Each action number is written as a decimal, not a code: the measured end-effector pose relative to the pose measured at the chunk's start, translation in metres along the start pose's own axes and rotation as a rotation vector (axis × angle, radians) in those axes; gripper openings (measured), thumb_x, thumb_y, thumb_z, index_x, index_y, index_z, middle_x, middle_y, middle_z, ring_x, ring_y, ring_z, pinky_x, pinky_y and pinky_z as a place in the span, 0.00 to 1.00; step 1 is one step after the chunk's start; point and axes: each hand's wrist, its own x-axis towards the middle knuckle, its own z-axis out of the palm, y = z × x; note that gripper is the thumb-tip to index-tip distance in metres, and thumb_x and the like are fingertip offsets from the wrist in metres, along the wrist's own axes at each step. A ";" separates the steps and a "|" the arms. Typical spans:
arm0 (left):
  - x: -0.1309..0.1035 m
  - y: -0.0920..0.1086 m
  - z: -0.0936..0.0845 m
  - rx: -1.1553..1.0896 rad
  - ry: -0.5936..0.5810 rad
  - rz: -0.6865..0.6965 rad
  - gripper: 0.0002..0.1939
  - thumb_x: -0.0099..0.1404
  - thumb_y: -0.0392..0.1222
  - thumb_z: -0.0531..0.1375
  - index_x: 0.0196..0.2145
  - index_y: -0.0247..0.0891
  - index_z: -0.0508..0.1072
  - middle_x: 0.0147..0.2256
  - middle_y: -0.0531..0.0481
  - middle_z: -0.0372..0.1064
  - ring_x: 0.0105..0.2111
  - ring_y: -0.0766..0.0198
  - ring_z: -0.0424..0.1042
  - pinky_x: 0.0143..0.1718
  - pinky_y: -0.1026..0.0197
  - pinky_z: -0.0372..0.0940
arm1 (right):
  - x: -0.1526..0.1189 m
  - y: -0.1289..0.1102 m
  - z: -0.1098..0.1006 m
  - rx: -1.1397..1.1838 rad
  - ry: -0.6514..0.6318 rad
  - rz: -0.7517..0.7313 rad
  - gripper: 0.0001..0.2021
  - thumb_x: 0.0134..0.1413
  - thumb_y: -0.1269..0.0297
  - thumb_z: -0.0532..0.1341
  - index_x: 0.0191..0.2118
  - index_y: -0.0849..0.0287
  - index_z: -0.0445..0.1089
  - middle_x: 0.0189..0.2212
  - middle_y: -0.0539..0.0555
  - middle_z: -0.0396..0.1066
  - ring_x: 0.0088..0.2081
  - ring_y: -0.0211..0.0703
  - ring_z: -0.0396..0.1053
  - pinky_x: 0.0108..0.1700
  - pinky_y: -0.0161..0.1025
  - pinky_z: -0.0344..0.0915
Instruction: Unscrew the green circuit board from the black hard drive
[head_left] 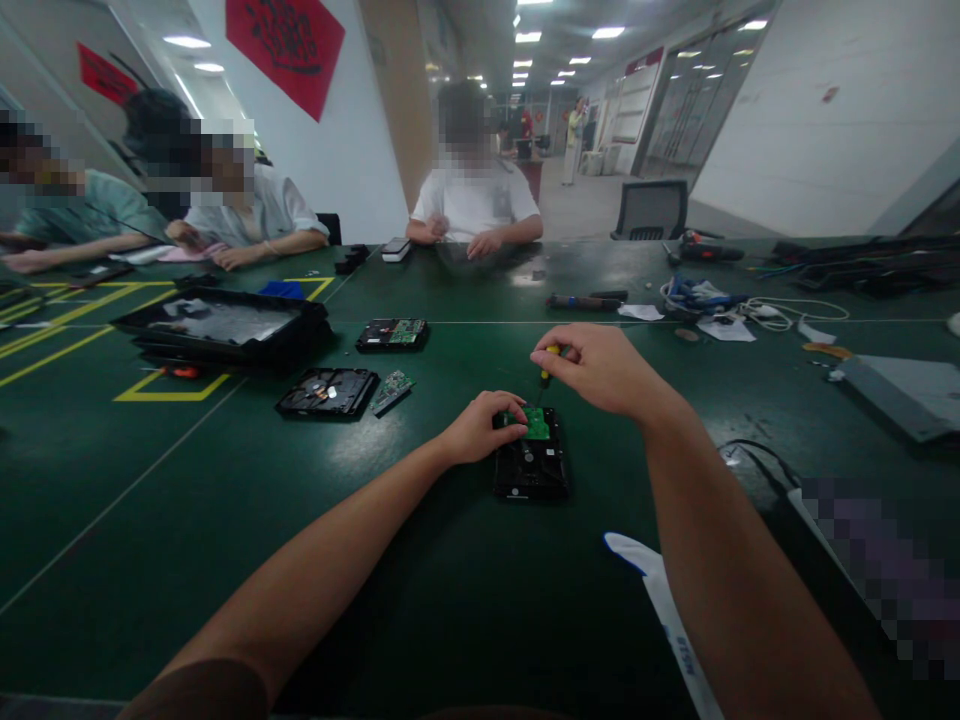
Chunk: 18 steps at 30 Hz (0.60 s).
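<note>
A black hard drive [529, 470] lies flat on the green table in front of me, with a green circuit board [537, 424] at its far end. My right hand [589, 362] is closed round the yellow handle of a screwdriver [552, 362], held upright with its shaft pointing down at the board's far edge. My left hand [491, 425] rests at the drive's left side, thumb and forefinger bent over the board. Whether those fingertips pinch anything is too small to tell.
Left of the drive lie a loose circuit board [392, 391], two more drives [328, 392] and a stack of black trays [225, 322]. Cables [705, 298], a grey metal box [904, 395] and a white strip [671, 610] are on the right. People sit across the table.
</note>
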 end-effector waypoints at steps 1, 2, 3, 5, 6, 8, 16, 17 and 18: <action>0.000 0.000 0.000 -0.001 -0.001 0.000 0.06 0.67 0.41 0.67 0.41 0.41 0.78 0.52 0.44 0.76 0.57 0.52 0.72 0.62 0.44 0.61 | 0.000 0.001 0.000 -0.008 0.006 0.005 0.12 0.66 0.56 0.60 0.40 0.55 0.79 0.37 0.54 0.80 0.33 0.43 0.71 0.38 0.41 0.61; 0.000 -0.001 0.000 -0.001 -0.002 0.000 0.06 0.67 0.42 0.67 0.41 0.41 0.78 0.52 0.44 0.76 0.57 0.52 0.72 0.62 0.43 0.61 | 0.000 0.002 0.000 -0.017 0.013 0.007 0.12 0.66 0.55 0.61 0.40 0.55 0.79 0.36 0.54 0.80 0.33 0.43 0.71 0.38 0.41 0.61; 0.000 -0.001 0.000 -0.001 -0.004 -0.001 0.06 0.67 0.42 0.67 0.41 0.41 0.78 0.52 0.44 0.76 0.57 0.52 0.72 0.62 0.43 0.61 | 0.000 0.002 0.001 -0.026 0.021 0.008 0.12 0.65 0.55 0.61 0.39 0.55 0.79 0.36 0.54 0.79 0.33 0.43 0.71 0.38 0.41 0.61; 0.000 -0.003 0.001 0.002 -0.003 -0.005 0.06 0.67 0.42 0.67 0.41 0.41 0.78 0.53 0.44 0.76 0.56 0.52 0.72 0.62 0.43 0.61 | 0.001 0.004 0.002 -0.039 0.035 0.015 0.12 0.65 0.54 0.62 0.38 0.55 0.79 0.35 0.54 0.79 0.33 0.44 0.71 0.37 0.41 0.60; 0.000 -0.003 0.002 0.002 -0.001 -0.006 0.06 0.67 0.42 0.67 0.41 0.41 0.78 0.53 0.44 0.76 0.56 0.52 0.72 0.62 0.44 0.61 | 0.001 0.004 0.002 -0.039 0.039 0.021 0.12 0.65 0.54 0.62 0.38 0.55 0.79 0.34 0.54 0.79 0.33 0.44 0.71 0.37 0.41 0.60; 0.000 -0.004 0.002 -0.001 0.004 0.000 0.06 0.67 0.42 0.67 0.41 0.41 0.78 0.53 0.44 0.75 0.56 0.52 0.73 0.62 0.44 0.61 | 0.001 0.004 0.003 -0.031 0.048 0.037 0.13 0.64 0.53 0.62 0.37 0.55 0.79 0.34 0.54 0.78 0.33 0.44 0.71 0.37 0.41 0.60; 0.000 0.000 0.000 -0.004 0.002 0.001 0.05 0.67 0.41 0.67 0.41 0.41 0.78 0.52 0.44 0.76 0.56 0.51 0.73 0.61 0.43 0.61 | 0.002 0.002 0.009 -0.027 0.084 0.043 0.12 0.63 0.52 0.63 0.37 0.57 0.75 0.32 0.55 0.77 0.32 0.45 0.71 0.36 0.42 0.61; 0.000 0.001 0.000 -0.003 0.001 0.000 0.05 0.67 0.42 0.67 0.40 0.41 0.78 0.52 0.44 0.76 0.56 0.51 0.73 0.61 0.43 0.60 | 0.002 0.002 0.009 -0.021 0.090 0.055 0.12 0.63 0.52 0.64 0.38 0.57 0.74 0.32 0.55 0.77 0.32 0.45 0.71 0.36 0.42 0.61; 0.000 0.001 -0.001 -0.003 0.000 -0.001 0.05 0.67 0.41 0.67 0.40 0.41 0.78 0.51 0.44 0.76 0.56 0.51 0.73 0.61 0.43 0.61 | 0.002 0.001 0.010 -0.014 0.094 0.066 0.12 0.62 0.53 0.64 0.38 0.57 0.74 0.32 0.55 0.77 0.32 0.45 0.71 0.36 0.43 0.61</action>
